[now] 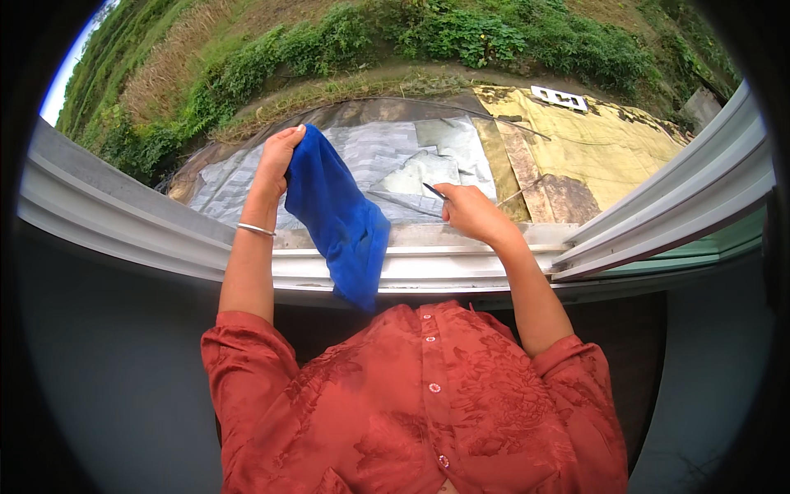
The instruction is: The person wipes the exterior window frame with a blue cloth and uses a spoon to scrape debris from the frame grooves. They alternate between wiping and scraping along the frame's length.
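A blue cloth [336, 204] hangs from my raised left hand [278, 157], pinched near its top edge. Its lower end droops over the inner edge of the white window sill [444, 265]. My right hand [472, 210], further right and above the sill, grips a slim dark object [436, 191] whose narrow end points up and left. Most of that object is hidden in the fingers, so its kind is hard to tell. The two hands are apart, and my right hand does not touch the cloth.
White window frame tracks rise at the left [129, 210] and right [666, 191]. Outside lie grey sheeting [358, 145] and yellow sheeting [574, 148], with a white slotted panel [558, 99] on the yellow part. Green bushes [475, 37] grow beyond.
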A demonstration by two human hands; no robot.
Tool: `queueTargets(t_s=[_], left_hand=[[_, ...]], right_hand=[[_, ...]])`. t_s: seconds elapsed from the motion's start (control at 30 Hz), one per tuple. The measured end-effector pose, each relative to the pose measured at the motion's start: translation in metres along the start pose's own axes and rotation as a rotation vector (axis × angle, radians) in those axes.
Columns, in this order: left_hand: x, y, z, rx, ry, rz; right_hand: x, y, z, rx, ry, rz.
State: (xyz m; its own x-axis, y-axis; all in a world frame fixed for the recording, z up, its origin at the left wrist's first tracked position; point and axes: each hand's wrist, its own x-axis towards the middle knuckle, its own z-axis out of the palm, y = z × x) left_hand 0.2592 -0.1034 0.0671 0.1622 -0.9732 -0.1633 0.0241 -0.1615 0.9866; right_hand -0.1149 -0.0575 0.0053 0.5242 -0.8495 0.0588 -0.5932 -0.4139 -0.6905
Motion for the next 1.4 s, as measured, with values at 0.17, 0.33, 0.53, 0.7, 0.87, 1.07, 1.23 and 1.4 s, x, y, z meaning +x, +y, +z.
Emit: queueTargets(t_s=[0.17,0.33,0.53,0.7,0.87,1.07,1.23,1.4], left_hand=[[-0.031,0.031,0.046,-0.024,-0.189,0.047],[-0.099,0.042,0.125,0.285,-0.599,0.159],[-0.131,0.034,0.127,0.777,-0.121,0.517],[-0.124,-0.022,0.093,0.373,-0.141,0.407],[-0.148,-0.057,0.109,-0.009,-0.166,0.305],[-0.173,-0.064,0.135,-0.316,0.040,0.202],[-0.185,-0.055,0.131,-0.228,0.213,0.421],[-0.192,-0.055,0.118,-0.224,0.317,0.453]], right_hand=[[0.009,-0.028,0.013,0.309,0.021,0.070],[0.008,-0.047,0.019,0.110,-0.142,0.240],[-0.001,-0.022,0.042,0.440,0.097,-0.233],[-0.009,-0.022,0.030,0.305,0.023,-0.327],[-0.014,-0.046,0.018,0.894,-0.159,-0.208],[-0.013,-0.049,0.033,0.694,-0.075,-0.251],[-0.017,-0.059,0.037,0.489,-0.189,-0.184],[-0.021,-0.076,0.040,0.546,-0.047,-0.306]])
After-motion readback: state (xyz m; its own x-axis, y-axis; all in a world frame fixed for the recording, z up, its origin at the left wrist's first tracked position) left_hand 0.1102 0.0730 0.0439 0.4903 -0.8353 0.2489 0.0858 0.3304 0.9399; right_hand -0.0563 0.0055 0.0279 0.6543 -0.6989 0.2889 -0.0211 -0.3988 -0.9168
